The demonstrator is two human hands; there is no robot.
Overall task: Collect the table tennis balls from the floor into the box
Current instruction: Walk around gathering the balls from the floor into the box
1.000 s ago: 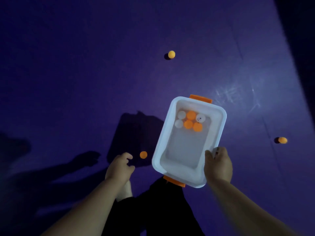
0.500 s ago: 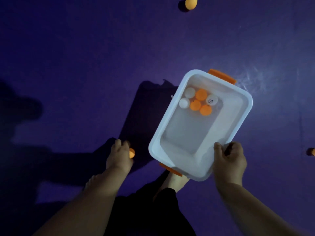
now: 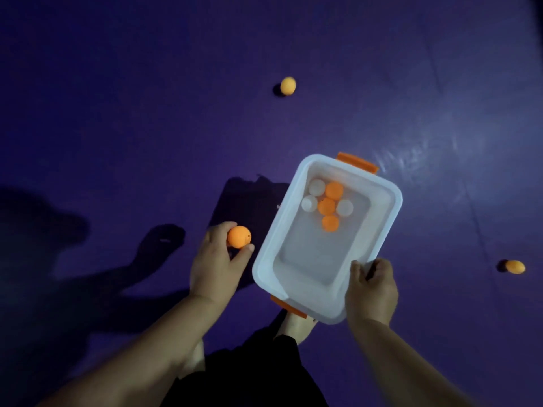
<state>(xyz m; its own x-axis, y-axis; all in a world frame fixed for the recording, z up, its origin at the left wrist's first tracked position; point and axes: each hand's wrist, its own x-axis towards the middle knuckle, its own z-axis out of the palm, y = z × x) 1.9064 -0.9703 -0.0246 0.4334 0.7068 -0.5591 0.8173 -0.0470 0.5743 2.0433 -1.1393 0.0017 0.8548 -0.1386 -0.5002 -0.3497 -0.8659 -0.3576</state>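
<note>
My right hand [image 3: 371, 286] grips the near right corner of a white plastic box [image 3: 282, 245] with orange handles, held above the floor. Several orange and white balls lie clustered in the box's far end [image 3: 326, 205]. My left hand [image 3: 217, 265] pinches an orange ball [image 3: 239, 237] between thumb and fingers, just left of the box's rim. A second orange ball [image 3: 288, 86] rests on the purple floor ahead. A third orange ball [image 3: 514, 266] lies on the floor to the right.
The floor is a dark purple mat [image 3: 147, 113] with faint seams on the right. My bare feet [image 3: 293, 324] and dark trousers show below the box. Shadows of my arm and the box fall to the left.
My left hand closed on the orange ball at the floor and has lifted it up beside the box. The view has tilted up, so the far ball sits lower in the frame.
</note>
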